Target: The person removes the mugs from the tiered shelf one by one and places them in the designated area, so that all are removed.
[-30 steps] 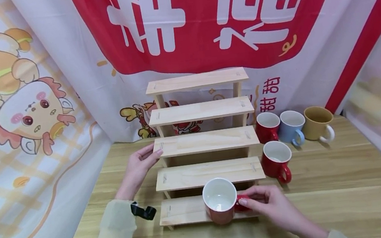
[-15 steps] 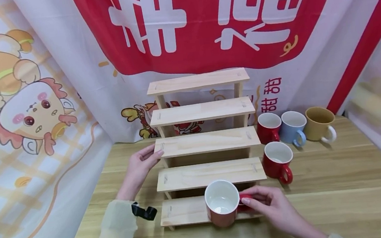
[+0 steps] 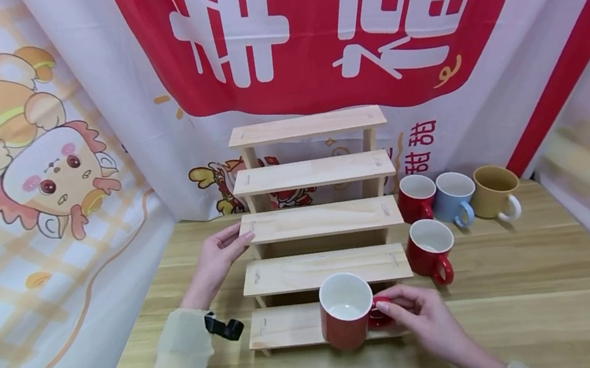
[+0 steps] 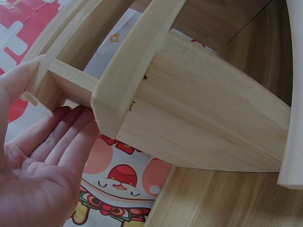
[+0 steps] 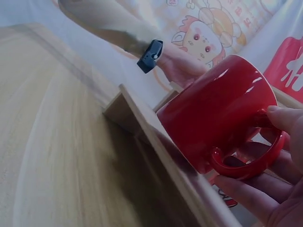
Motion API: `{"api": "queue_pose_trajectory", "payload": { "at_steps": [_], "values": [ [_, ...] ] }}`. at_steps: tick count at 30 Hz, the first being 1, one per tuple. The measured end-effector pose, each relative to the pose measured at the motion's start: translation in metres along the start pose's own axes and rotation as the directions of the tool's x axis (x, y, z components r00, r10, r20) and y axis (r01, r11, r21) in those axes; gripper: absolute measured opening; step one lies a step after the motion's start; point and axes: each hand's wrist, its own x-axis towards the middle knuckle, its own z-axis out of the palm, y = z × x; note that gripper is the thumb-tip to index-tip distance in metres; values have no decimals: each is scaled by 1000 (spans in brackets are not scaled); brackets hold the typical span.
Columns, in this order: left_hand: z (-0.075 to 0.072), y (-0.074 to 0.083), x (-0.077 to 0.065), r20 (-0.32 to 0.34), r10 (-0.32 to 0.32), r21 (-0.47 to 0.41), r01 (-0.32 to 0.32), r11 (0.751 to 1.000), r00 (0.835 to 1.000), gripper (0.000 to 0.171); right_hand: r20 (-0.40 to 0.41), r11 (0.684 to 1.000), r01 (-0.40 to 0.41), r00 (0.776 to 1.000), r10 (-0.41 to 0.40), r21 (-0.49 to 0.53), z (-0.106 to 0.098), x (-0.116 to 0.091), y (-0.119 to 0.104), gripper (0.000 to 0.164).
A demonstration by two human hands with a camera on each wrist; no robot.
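Note:
A stepped wooden shelf [image 3: 321, 220] with several tiers stands on the table. My left hand [image 3: 216, 264] holds the left end of its middle tier, thumb on top and fingers beneath, as the left wrist view shows the hand [image 4: 49, 151] at the board's end. By its handle, my right hand [image 3: 422, 319] grips a red mug [image 3: 343, 329], white inside and upright. In the head view the mug overlaps the front edge of the lowest tier [image 3: 285, 326]. From the right wrist, the mug [image 5: 218, 113] appears over the shelf board, thumb and fingers around its handle.
Right of the shelf stand two more red mugs, one behind [image 3: 414, 206] and one in front [image 3: 426, 259]. Beside the rear one are a light blue mug [image 3: 447, 205] and a mustard mug [image 3: 487, 200] with a white handle. Printed cloth [image 3: 310, 35] hangs behind.
The red mug has shifted slightly right in the head view, dipping a little and then rising again. My left hand keeps its hold on the shelf.

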Motion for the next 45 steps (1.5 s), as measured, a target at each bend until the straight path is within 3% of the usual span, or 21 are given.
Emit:
{"api": "queue_pose_trajectory", "payload": {
  "at_steps": [11,21,26,34,39,45],
  "values": [
    [-1,-1,0,6,2,0,-2,1000,1000,68,-68,996,75,995,-78,-46,-24,-2,-31,14],
    [-2,-1,1,15,4,-3,-4,1000,1000,69,-201,989,137,968,-147,-63,-63,-6,-55,16],
    [-2,1,0,17,2,-4,-2,1000,1000,68,-306,986,155,938,-164,-55,-85,-7,-64,16],
    [-1,1,1,13,-10,8,10,1000,1000,69,-443,961,260,875,-194,94,-117,-4,-69,16],
    [-1,1,1,11,-9,5,9,1000,1000,69,-524,949,277,837,-159,154,-133,-1,-72,16],
    [-1,0,1,10,-14,15,14,1000,1000,70,-612,953,261,782,-116,153,-151,1,-74,21]
  ]
}}
